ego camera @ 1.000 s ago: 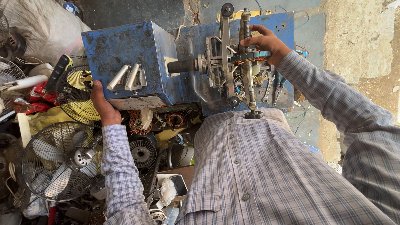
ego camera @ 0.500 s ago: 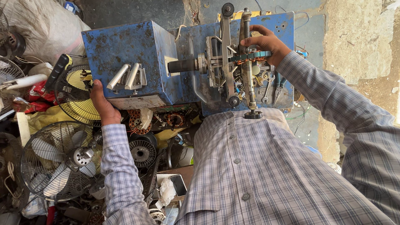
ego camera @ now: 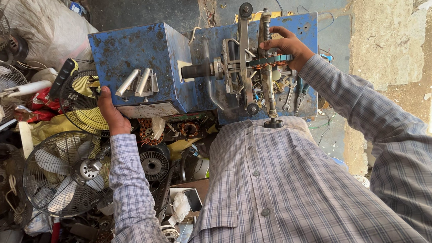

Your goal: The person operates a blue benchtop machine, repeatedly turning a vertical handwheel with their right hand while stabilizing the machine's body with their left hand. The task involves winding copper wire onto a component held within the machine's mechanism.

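Blue metal box machine sits centre, 12 o'clock of torso. Left hand grips its lower-left edge at 9 o'clock. Right hand closed on vertical threaded steel rod at 1 o'clock. Judged step: adjusting the rod; next needs steady bracing. Grey table fan at 8 o'clock.

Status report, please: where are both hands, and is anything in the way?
Left hand grips blue machine box at lower left corner. Right hand on the winding frame. Fans and scrap beside; nothing blocking.
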